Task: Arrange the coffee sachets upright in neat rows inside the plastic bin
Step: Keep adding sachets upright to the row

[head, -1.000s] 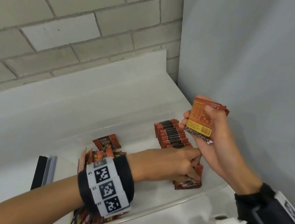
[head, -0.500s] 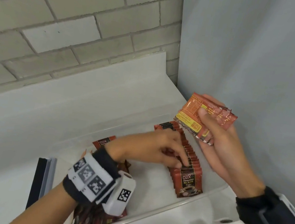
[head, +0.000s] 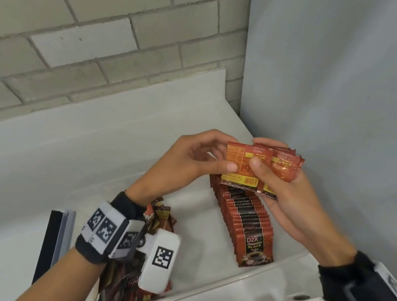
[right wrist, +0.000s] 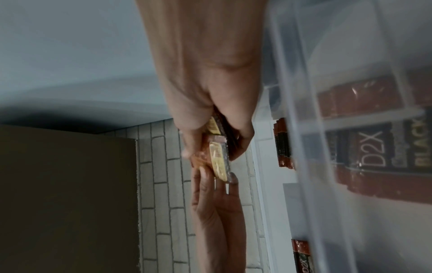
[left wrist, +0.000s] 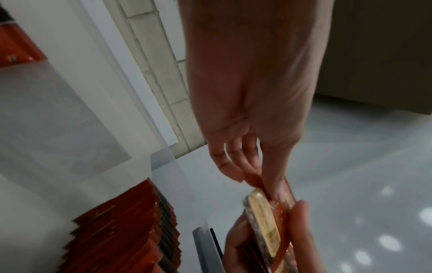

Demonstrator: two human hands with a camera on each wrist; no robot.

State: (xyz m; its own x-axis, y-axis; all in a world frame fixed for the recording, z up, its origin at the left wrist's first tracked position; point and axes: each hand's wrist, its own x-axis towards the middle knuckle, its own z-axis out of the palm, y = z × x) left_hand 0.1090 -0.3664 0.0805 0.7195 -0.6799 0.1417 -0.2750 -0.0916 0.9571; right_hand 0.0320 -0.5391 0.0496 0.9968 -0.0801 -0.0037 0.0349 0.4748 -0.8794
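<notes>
Both hands are up over the clear plastic bin (head: 238, 279). The right hand (head: 285, 195) grips a fanned stack of red-orange coffee sachets (head: 284, 166), and the left hand (head: 191, 159) pinches the front sachet (head: 241, 161). Below them a leaning row of dark red sachets (head: 246, 221) sits inside the bin, with a loose heap of sachets (head: 127, 283) under the left wrist. A black and grey flat slab (head: 54, 245) stands just left, outside the bin.

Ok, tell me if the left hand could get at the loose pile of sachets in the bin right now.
Probably yes: the loose pile lies uncovered right under the left wrist, but the left hand pinches a sachet and must release it first.
</notes>
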